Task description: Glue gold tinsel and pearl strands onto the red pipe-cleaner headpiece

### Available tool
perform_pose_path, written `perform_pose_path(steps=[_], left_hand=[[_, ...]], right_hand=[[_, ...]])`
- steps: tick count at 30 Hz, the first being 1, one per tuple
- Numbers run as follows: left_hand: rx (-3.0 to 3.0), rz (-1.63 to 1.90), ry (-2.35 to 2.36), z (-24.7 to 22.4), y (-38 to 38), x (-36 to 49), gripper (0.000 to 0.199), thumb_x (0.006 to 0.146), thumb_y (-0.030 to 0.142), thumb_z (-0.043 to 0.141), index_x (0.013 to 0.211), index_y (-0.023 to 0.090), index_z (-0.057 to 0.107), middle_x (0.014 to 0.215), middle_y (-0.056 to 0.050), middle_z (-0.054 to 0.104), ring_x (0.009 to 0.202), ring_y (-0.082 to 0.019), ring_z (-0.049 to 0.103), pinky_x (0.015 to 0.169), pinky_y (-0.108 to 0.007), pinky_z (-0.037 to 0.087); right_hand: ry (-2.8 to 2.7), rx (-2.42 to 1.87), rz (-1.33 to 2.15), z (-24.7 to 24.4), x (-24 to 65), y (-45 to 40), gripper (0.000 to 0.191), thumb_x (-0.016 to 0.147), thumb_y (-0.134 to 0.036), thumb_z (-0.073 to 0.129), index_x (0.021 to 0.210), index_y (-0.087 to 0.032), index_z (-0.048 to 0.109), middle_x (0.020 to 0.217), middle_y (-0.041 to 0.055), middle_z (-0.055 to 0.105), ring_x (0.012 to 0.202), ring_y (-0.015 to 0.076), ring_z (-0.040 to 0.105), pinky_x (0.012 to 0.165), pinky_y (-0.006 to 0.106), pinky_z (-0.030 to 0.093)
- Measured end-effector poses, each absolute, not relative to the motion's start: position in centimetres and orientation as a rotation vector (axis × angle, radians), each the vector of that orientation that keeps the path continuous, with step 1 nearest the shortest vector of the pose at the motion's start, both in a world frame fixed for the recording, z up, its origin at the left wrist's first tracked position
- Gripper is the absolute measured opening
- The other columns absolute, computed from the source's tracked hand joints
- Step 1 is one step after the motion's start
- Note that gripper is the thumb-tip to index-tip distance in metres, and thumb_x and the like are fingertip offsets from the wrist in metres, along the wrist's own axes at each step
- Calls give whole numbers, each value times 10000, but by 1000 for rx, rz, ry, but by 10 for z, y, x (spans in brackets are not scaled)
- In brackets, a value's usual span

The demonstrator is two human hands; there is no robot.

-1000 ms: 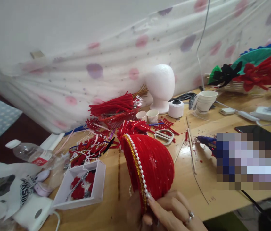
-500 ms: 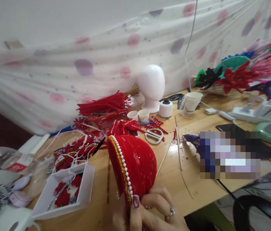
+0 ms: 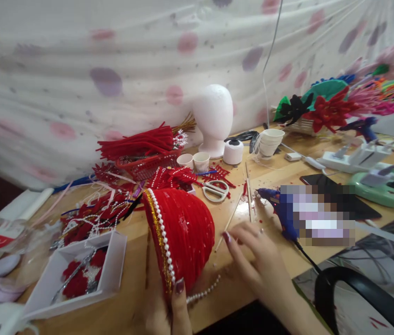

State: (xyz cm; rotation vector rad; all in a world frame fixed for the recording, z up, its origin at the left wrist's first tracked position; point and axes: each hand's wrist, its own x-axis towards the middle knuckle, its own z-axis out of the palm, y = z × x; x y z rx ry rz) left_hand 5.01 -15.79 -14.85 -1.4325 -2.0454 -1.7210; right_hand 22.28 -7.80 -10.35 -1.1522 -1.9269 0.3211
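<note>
A red velvety domed cap (image 3: pixel 186 232) tilts on its side, its rim edged with gold trim (image 3: pixel 157 228) and a row of white pearl beads (image 3: pixel 164 237). My left hand (image 3: pixel 172 309) grips the lower rim, thumb over the pearls. From there a loose end of the pearl strand (image 3: pixel 206 294) curves out to the right. Apart from the cap, my right hand (image 3: pixel 258 258) hovers above the table, fingers loosely spread with nothing visible in them. Thin wooden sticks (image 3: pixel 234 218) lie just beyond its fingertips, and a blue glue gun (image 3: pixel 282 211) rests to its right.
A white foam head (image 3: pixel 213 118) stands at the back beside a white thread spool (image 3: pixel 233 152) and paper cups (image 3: pixel 201 162). White-handled scissors (image 3: pixel 215 190) lie behind the cap. A white box (image 3: pixel 122 260) holds red flowers at left. A power strip (image 3: pixel 343 162) and black phone (image 3: pixel 340 195) sit right.
My right hand has let go of the cap's lower rim and moved right and up. The loose pearl strand now shows. My left hand still holds the cap; the view has shifted slightly.
</note>
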Motion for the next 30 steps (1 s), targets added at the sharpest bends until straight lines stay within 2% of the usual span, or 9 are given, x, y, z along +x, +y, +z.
perform_pose_path(steps=[2, 5, 8, 13, 18, 21, 24, 27, 30], left_hand=[[-1400, -1730, -2002, -154, -157, 56, 323, 1007, 487, 556, 932, 205, 695, 744, -45, 777, 596, -195, 718, 586, -291, 573], [-1428, -1727, -1915, -164, -154, 62, 291, 1027, 446, 533, 1026, 202, 690, 852, -75, 806, 734, -213, 770, 700, -300, 600], [-1460, -1762, -1872, -174, -153, 61, 278, 1021, 452, 542, 1054, 218, 688, 872, -71, 806, 754, -211, 772, 706, -292, 599], [-1459, -1843, -1859, -183, -156, 58, 294, 977, 474, 609, 1088, 216, 695, 917, -81, 803, 770, -220, 762, 695, -299, 600], [-1432, -1915, -1935, -183, -159, 58, 299, 960, 460, 625, 1095, 201, 688, 927, -84, 792, 771, -227, 758, 689, -309, 607], [-1406, -1921, -1953, -181, -157, 61, 313, 968, 486, 607, 1069, 203, 696, 929, -82, 794, 807, -230, 762, 718, -310, 603], [-1391, -1996, -1943, -178, -156, 63, 335, 966, 516, 605, 1068, 210, 697, 889, -58, 792, 750, -202, 752, 671, -281, 593], [-1398, -1975, -1934, -176, -155, 64, 321, 970, 500, 605, 1068, 209, 698, 868, -56, 794, 732, -201, 750, 636, -272, 592], [-1428, -1855, -1912, -174, -154, 61, 302, 975, 470, 604, 1062, 197, 700, 902, -82, 804, 767, -228, 765, 682, -306, 608]], right_hand=[[-2027, -1460, 274, -103, 224, -59, 258, 1059, -264, 465, 1062, -176, 708, 856, 71, 736, 784, 226, 717, 692, 330, 521], [-2131, -1582, 241, -108, 215, -39, 258, 1042, -223, 478, 957, -151, 711, 801, 100, 728, 755, 269, 702, 649, 337, 433], [-2191, -1655, 205, -115, 208, -32, 214, 1001, -168, 509, 862, -152, 670, 732, 98, 690, 681, 249, 657, 598, 317, 333], [-2226, -1732, 141, -123, 213, -39, 172, 923, -66, 473, 843, -157, 596, 663, 66, 599, 606, 203, 544, 571, 321, 235], [-2286, -1715, 193, -125, 221, -49, 218, 831, -12, 484, 989, -111, 596, 751, 92, 639, 681, 221, 582, 601, 305, 298], [-2278, -1747, 258, -123, 226, -54, 172, 823, -26, 498, 922, -135, 587, 721, 90, 653, 647, 223, 614, 572, 293, 323], [-2257, -1780, 329, -116, 233, -64, 149, 821, -44, 507, 847, -180, 560, 689, 76, 676, 623, 230, 660, 543, 284, 357], [-2175, -1686, 537, -109, 244, -81, 132, 905, -131, 481, 838, -224, 546, 648, 20, 672, 589, 209, 678, 523, 276, 433], [-1936, -1466, 739, -104, 255, -95, 147, 1000, -299, 437, 996, -235, 569, 713, 14, 700, 590, 199, 700, 503, 282, 527]])
